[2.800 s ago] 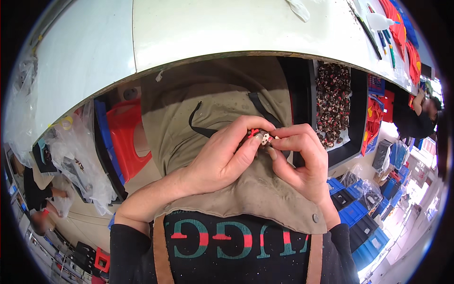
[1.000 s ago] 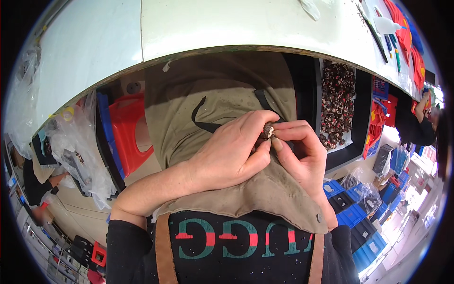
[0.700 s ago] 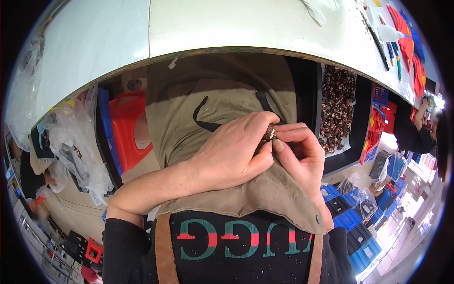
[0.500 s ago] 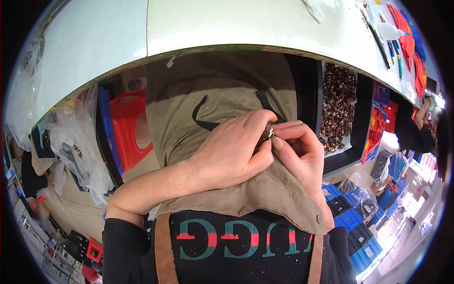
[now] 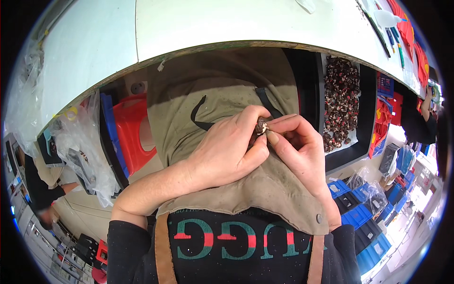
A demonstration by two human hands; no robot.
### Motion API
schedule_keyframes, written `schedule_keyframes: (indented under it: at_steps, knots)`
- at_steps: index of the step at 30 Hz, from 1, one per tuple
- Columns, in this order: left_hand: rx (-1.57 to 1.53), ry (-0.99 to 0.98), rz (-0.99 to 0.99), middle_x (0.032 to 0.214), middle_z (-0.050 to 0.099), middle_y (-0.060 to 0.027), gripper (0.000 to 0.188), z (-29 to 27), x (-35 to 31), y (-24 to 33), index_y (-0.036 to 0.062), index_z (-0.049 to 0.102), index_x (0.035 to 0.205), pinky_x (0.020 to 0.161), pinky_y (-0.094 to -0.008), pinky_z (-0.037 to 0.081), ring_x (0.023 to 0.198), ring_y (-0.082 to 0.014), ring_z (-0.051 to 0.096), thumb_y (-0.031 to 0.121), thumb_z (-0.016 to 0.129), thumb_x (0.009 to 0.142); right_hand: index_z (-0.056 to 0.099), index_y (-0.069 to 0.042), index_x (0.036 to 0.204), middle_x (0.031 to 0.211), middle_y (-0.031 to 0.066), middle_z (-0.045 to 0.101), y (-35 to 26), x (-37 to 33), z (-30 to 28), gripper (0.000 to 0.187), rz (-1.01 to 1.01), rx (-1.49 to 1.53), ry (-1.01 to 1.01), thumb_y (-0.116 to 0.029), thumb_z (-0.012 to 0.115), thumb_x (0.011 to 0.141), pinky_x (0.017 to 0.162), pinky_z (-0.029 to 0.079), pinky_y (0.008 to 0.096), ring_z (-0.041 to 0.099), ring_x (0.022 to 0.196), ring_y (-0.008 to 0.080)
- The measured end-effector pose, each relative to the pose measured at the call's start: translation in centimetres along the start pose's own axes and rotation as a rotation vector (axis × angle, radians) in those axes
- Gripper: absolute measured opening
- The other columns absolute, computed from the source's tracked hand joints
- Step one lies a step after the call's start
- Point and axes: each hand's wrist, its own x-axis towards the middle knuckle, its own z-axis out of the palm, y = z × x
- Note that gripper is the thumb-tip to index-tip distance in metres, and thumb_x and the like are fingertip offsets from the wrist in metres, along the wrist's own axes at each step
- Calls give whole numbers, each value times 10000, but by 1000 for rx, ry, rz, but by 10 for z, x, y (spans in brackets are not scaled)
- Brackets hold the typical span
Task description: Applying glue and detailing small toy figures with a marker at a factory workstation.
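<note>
Piece (image 5: 260, 126) between hands (image 5: 224, 146) (image 5: 305, 146), tray (image 5: 367, 109) rightward

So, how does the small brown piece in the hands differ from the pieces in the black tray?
The small brown piece is single; the pieces in the black tray are many, crowded together. The small brown piece is gripped by the left hand and right hand; the pieces lie on a pale liner. Red shows among the pieces; I see none on the small brown piece, partly covered. Both share dark brown and cream.

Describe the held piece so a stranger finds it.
Find the tan apron beside the white table. Over it, the left hand and right hand meet at a small brown-and-white piece. Unlike the piled pieces in the black tray, it's between fingertips.
</note>
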Motion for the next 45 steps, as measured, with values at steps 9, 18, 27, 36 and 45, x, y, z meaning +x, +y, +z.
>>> schedule_keyframes:
  at_steps: [9,18,27,36,45]
  knots:
    - [-234,-22,-80,900,536,-67,398,-6,2,8,14,383,1236,698,-301,435,771,-154,526,125,435,857,523,27,959,1019,96,560,-1,1,1,132,-91,71,-2,51,568,838,818,447,230,563,907,111]
    - [-413,37,37,975,510,-25,358,-10,5,4,21,459,1214,792,-218,395,862,-95,484,276,363,982,539,9,986,964,114,592,3,-1,-4,265,-463,-148,-19,70,656,756,723,503,264,609,835,169]
    - [-753,-95,-130,1149,503,-87,472,-13,-1,10,22,306,1378,978,-278,327,1108,-147,462,166,407,940,586,-6,912,858,102,626,-10,6,-9,281,-656,-455,-13,71,715,674,665,501,288,614,778,219]
    - [-692,-121,-129,1157,509,-95,545,-14,-5,5,18,263,1400,987,-279,323,1110,-155,468,96,414,881,600,-11,927,842,92,613,-8,6,-9,303,-715,-503,-24,77,714,661,616,497,279,606,741,211]
    - [-625,-87,-119,1106,544,-57,406,-16,-5,11,6,369,1333,927,-244,371,1047,-112,496,167,401,962,616,-37,932,843,88,596,-9,5,-9,304,-714,-570,-24,49,716,659,598,492,293,599,716,218]
